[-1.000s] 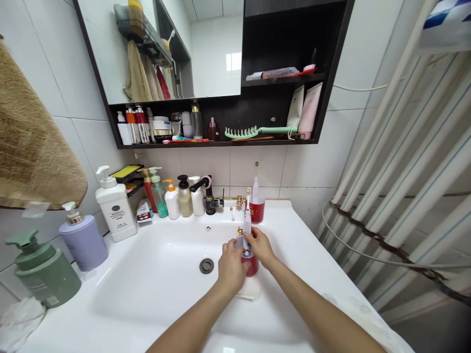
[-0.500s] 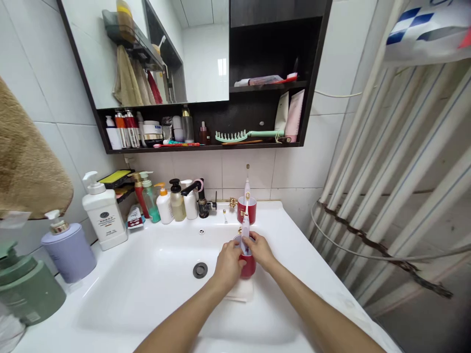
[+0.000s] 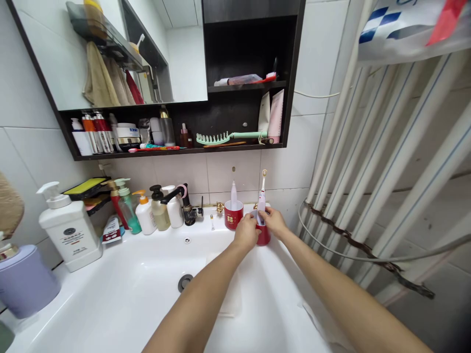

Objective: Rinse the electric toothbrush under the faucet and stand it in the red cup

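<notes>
My left hand [image 3: 247, 230] grips the near side of a red cup [image 3: 263, 237] at the right back corner of the sink. On the cup's other side, my right hand [image 3: 275, 223] closes round the rim, its fingertips close beside a pale pink electric toothbrush [image 3: 262, 197] that stands upright in the cup. Fingers cover much of this cup. Just left of it, a second red cup [image 3: 233, 215] with gold markings rests on the sink ledge, holding another pale toothbrush [image 3: 234, 192].
A white sink [image 3: 143, 294] lies below, with a pale cloth [image 3: 231, 294] in it. The black faucet [image 3: 188, 208] and several pump bottles line the back. A dark mirror cabinet [image 3: 253, 24] hangs above; white pipes [image 3: 371, 162] stand on the right.
Both hands have carried the red cup with its toothbrush from over the basin back and right to the sink ledge, beside the other cup. The view has shifted right.
</notes>
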### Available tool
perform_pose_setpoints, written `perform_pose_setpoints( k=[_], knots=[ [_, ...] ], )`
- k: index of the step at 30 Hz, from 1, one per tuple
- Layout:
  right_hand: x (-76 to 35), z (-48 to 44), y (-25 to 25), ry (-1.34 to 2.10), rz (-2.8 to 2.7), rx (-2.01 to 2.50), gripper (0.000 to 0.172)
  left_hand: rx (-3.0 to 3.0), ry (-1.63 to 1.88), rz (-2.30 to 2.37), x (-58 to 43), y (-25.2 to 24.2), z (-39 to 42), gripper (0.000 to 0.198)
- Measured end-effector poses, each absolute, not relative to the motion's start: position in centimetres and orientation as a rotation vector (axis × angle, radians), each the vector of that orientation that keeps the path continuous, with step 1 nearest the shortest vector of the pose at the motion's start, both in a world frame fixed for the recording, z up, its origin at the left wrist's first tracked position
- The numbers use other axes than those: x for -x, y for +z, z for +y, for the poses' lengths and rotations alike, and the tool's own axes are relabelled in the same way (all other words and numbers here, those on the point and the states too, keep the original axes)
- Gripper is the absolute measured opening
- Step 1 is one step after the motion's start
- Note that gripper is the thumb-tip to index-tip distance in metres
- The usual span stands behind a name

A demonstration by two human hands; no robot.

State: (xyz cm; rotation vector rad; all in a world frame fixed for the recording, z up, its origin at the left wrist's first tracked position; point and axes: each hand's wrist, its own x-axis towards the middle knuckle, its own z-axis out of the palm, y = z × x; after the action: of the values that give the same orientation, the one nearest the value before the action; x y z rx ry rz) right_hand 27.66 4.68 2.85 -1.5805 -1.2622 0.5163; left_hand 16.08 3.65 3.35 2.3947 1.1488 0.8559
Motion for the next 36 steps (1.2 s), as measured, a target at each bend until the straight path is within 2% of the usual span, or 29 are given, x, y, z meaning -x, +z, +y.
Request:
perform_pose_setpoints(
  k=[11, 15, 19, 22, 25, 33, 36],
  knots=[
    [-30.2, 8.9, 3.6, 0.596, -1.290, 1.616, 0.026, -2.460, 0.809, 1.237, -19.2, 3.4, 7.4, 0.021],
    [-30.2, 9.0, 3.8, 0.598, -1.282, 1.573, 0.026, -2.534, 0.966, 1.211, -17.2, 3.4, 6.9, 0.029],
    [-30.3, 7.9, 4.2, 0.430, -1.154, 1.547, 0.028, -2.527, 1.132, 1.385, -14.1, 3.8, 7.4, 0.033],
    [-29.0, 6.4, 4.7, 0.267, -1.080, 1.517, 0.034, -2.334, 1.021, 1.587, -12.7, 4.1, 8.6, 0.027],
    [-26.4, 5.0, 5.0, 0.198, -1.135, 1.464, 0.035, -2.201, 0.905, 1.594, -12.3, 4.1, 9.1, 0.015],
    [-19.9, 3.2, 3.1, 0.340, -1.356, 1.499, 0.039, -2.185, 1.037, 1.445, -9.0, 1.6, 3.1, 0.012],
    [-18.2, 2.2, 1.5, 0.461, -1.448, 1.515, 0.028, -2.157, 1.034, 1.384, -7.1, -0.1, 0.3, 0.014]
  ],
)
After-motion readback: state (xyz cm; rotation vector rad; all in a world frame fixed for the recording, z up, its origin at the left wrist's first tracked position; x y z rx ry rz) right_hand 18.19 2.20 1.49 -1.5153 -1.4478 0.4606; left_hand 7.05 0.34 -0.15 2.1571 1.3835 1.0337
